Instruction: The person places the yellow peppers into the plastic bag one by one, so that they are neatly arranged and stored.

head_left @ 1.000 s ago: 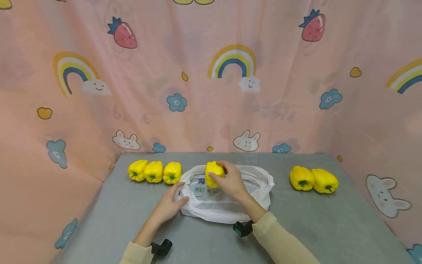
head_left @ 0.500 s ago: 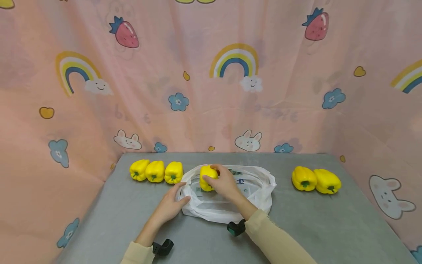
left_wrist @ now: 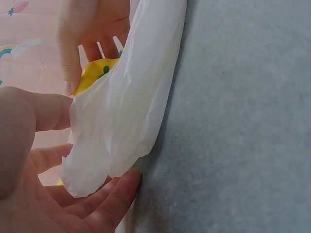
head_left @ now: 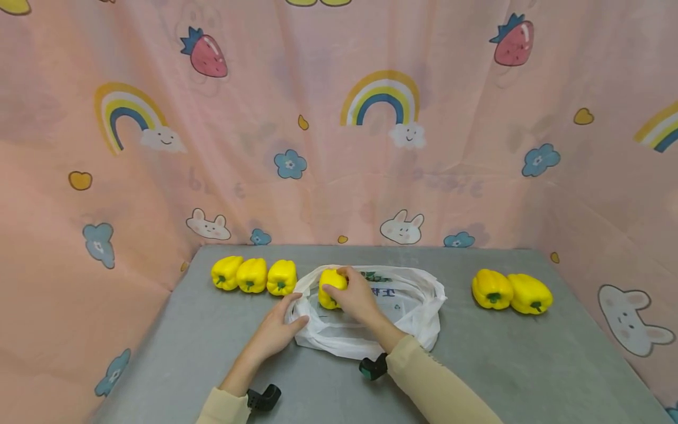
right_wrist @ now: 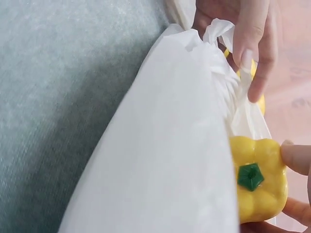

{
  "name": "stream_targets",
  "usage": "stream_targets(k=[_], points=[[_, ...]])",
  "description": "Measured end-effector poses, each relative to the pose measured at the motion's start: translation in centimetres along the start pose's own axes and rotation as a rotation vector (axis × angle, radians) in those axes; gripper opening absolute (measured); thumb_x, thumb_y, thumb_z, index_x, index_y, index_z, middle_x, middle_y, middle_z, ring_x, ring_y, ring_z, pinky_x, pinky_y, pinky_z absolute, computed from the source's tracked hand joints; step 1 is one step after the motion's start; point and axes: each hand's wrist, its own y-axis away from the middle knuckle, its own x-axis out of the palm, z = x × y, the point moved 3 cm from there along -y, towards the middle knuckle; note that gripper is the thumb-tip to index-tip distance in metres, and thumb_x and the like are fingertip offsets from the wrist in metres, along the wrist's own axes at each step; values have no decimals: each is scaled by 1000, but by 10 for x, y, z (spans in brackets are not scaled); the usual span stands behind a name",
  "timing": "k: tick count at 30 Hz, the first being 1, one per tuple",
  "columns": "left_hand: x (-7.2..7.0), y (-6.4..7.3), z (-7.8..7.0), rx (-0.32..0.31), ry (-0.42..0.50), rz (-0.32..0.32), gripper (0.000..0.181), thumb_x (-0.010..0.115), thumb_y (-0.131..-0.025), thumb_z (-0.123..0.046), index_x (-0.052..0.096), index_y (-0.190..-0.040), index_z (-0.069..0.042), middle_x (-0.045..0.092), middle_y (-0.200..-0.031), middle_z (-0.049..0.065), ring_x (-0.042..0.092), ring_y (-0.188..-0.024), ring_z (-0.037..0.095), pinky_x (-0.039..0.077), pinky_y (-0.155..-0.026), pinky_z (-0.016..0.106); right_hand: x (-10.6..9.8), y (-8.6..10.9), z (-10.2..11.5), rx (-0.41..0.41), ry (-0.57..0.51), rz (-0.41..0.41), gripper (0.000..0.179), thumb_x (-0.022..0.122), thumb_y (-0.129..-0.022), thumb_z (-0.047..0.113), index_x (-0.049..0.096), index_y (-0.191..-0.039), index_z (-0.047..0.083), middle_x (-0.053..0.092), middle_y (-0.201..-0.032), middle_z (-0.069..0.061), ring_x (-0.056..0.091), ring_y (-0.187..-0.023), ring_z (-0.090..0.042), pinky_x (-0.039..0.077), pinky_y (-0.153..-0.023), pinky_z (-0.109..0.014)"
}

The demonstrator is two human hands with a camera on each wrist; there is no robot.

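My right hand [head_left: 360, 299] holds a yellow bell pepper [head_left: 329, 288] by its side, over the left part of the white plastic bag [head_left: 346, 346]. The right wrist view shows the pepper's green stem [right_wrist: 250, 176], its lower side hidden behind the bag's wall. At the bag's left rim is my left hand [head_left: 271, 333], its thumb and fingers around the edge of the plastic. In the left wrist view the bag's edge [left_wrist: 92, 155] lies between that thumb and the fingers. The mouth of the bag stands open, with blue and green print on its inner wall.
Three yellow bell peppers [head_left: 252, 275] stand in a row left of the bag, the nearest close to its rim. Two others [head_left: 492, 288] sit touching at the right on the grey table [head_left: 529, 365]. A pink patterned curtain [head_left: 318, 206] closes off the back and sides.
My right hand has carried the pepper leftward and a little lower into the bag's mouth. My left hand stays at the bag's left rim. The whole view has shifted slightly.
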Motion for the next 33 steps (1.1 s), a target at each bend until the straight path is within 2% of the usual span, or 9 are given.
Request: stream_targets(k=[7,14,18,24,33], points=[[3,0,-1,8,-8,1,55,67,-98,-30,50,-148,-16,43,-155,20,39,-142,43,30,-111,68,1,0,-2,22,6,-7,58,76,-93,32,55,-137,1,60,-134,-16,60,-114,-30,52,-98,-48],[4,1,-3,2,-3,5,56,67,-98,-29,49,-149,-16,42,-155,21,37,-143,43,29,-112,68,-8,5,0,11,49,46,60,75,-93,30,53,-141,1,59,-135,-19,59,-116,-32,51,-99,-49],[4,1,-3,-8,-2,5,55,67,-98,-29,49,-149,-16,42,-156,20,37,-143,43,29,-112,68,-17,8,3,9,103,50,58,73,-93,32,55,-140,3,60,-133,-19,59,-116,-33,50,-98,-51],[2,1,-2,-20,-7,7,56,67,-98,-30,48,-149,-17,41,-156,20,37,-143,43,29,-112,68,-34,11,10,-14,138,46,50,72,-95,30,60,-134,2,64,-124,-19,61,-105,-30,53,-89,-47],[0,1,-2,-12,-5,9,56,67,-99,-29,48,-150,-15,41,-156,21,37,-144,43,29,-113,67,-62,19,17,-29,162,23,42,67,-98,33,65,-128,4,69,-117,-14,65,-106,-29,55,-90,-47]])
